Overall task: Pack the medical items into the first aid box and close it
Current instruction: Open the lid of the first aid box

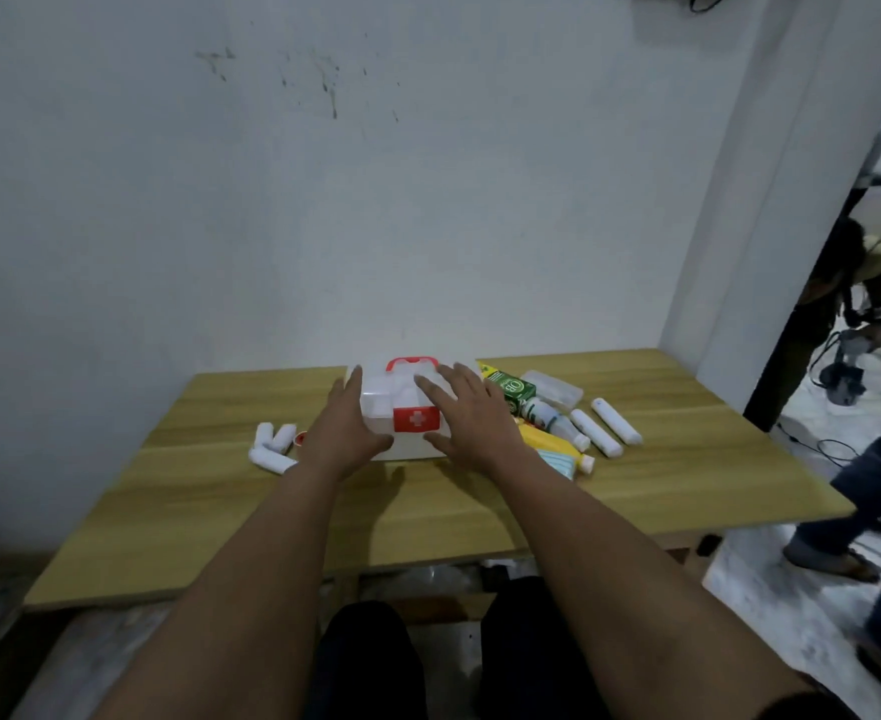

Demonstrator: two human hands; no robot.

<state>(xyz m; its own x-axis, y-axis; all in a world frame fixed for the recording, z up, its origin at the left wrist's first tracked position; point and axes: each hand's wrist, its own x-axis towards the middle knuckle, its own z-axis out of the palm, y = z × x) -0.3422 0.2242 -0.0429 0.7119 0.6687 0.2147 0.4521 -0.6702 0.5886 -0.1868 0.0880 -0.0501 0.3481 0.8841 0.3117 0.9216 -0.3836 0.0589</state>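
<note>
Both forearms reach fwd over the wooden table point(220, 511). Left hand point(342, 433) flat, fingers spread, against left side of first aid box point(402, 402); right hand point(472, 426) splayed over its right top/front. Box mid-table, lid down, red latch point(416, 419) facing wearer. Looks light, stiff, slick plastic; hold by both sides or top handle point(411, 362). Unpacked: 3 gauze rolls point(272, 446) left; bottles point(552, 426), 2 white tubes point(607, 426) right.

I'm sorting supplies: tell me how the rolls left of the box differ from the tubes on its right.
The bandage rolls are short, stubby and soft-looking; the white tubes are long, slim and smooth. The bandage rolls huddle in a touching cluster; the white tubes lie roughly parallel, apart. Both are white, lie flat on the table, and remain unpacked.
</note>
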